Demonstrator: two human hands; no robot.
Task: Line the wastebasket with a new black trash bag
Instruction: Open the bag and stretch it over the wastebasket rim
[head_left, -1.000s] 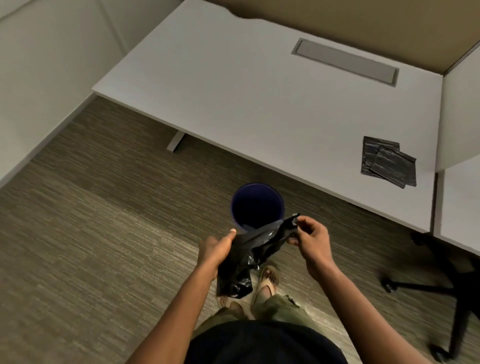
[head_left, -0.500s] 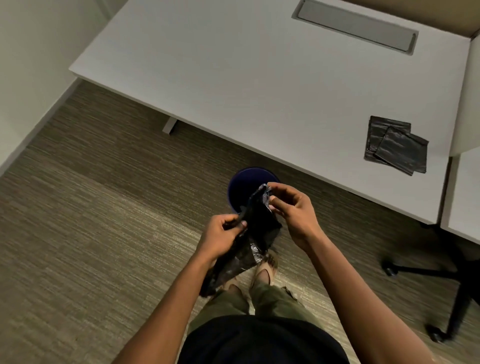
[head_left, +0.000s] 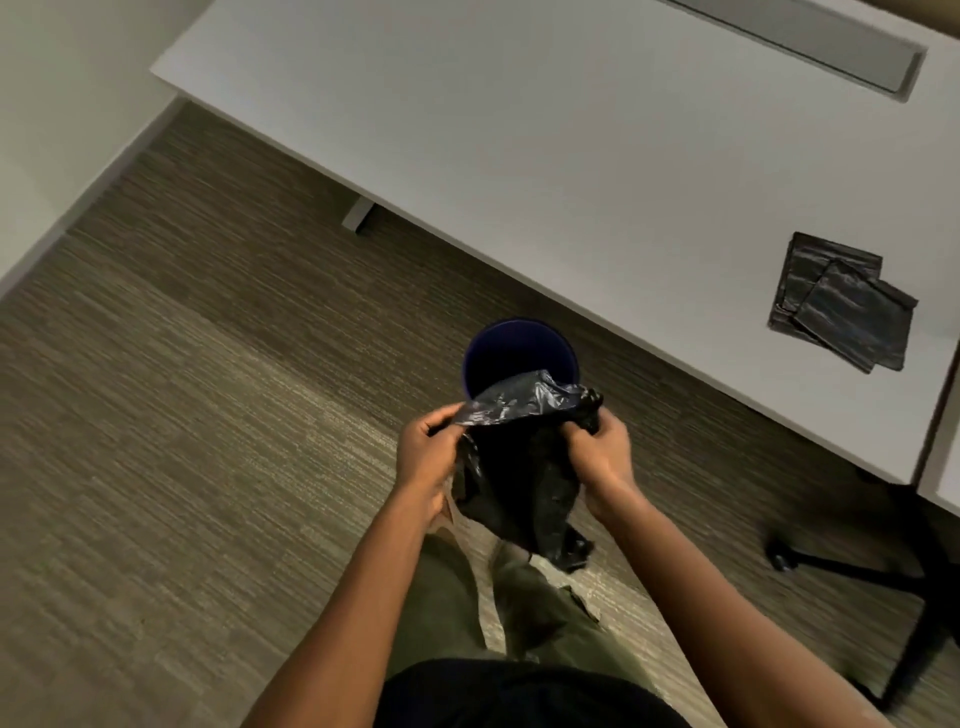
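While the trash bag (head_left: 522, 467) is being spread at its mouth, the wastebasket (head_left: 519, 353) stands unlined on the carpet, just beyond the hands and partly covered by the bag's upper flap.

Left hand (head_left: 428, 452): fingers pinched on the near-left edge of the bag opening. Right hand (head_left: 602, 449): fingers closed on a bunched bit of the opposite edge. The bag hangs between them, above the floor, on the near side of the wastebasket; one layer lifts away as a flap toward the basket rim.

Progress, by judgement: early to middle. Bag is unfolded and the mouth seems partly opened. Left to do: widen the mouth fully, lower the bag into the wastebasket, fold the edge over the rim.

Spare folded bags (head_left: 841, 301) lie on the counter (head_left: 519, 130), well to the right of the wastebasket.

Hard to make out: the wastebasket's inside is dark, contents not readable; its near rim is hidden by the flap. Whether both bag layers are truly separated is unclear. A chair base (head_left: 852, 566), right of the wastebasket, is cut off at the frame edge.
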